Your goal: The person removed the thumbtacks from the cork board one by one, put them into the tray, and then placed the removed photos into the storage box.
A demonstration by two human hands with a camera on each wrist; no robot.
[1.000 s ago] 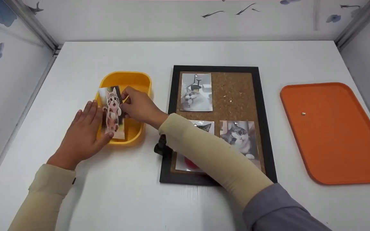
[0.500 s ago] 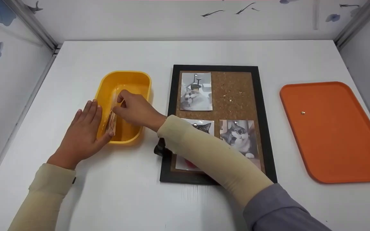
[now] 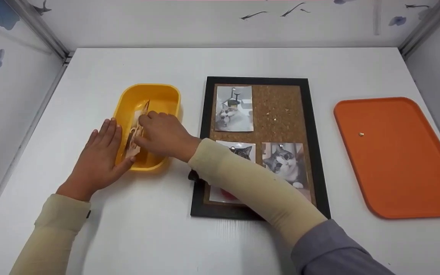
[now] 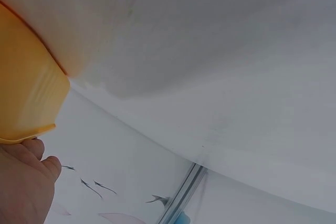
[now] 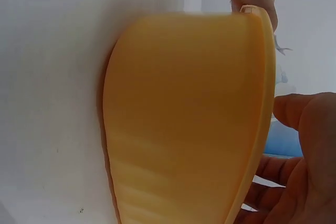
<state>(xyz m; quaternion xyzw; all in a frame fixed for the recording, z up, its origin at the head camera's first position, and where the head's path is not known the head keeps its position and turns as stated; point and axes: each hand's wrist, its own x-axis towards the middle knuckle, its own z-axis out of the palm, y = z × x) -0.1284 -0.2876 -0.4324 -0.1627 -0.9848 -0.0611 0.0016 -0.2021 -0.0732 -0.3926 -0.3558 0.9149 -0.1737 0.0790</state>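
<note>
A yellow plastic box (image 3: 155, 91) stands on the left of the table in the head view. Inside it a cat photo (image 3: 133, 143) leans steeply, partly covered by my right hand (image 3: 164, 133). The curled fingers and thumb of that hand pinch the photo's right side. My left hand (image 3: 99, 160) lies with straight fingers along the box's left rim, thumb over the near rim. In the left wrist view, fingers (image 4: 39, 158) of the left hand touch the rim. The right wrist view shows the box wall (image 5: 184, 114) hiding the photo; right-hand fingers (image 5: 278, 169) reach over the rim.
A black-framed cork board (image 3: 277, 103) with three pinned cat photos lies under the right forearm. Small pins or specks dot its bare upper right. Further right is an orange tray (image 3: 403, 160) with one small metal pushpin (image 3: 361, 134). White panels surround the table.
The cat photo has gone from lying face-up across the box's top to leaning down inside it. The right hand moved down with it. My left hand keeps its place.
</note>
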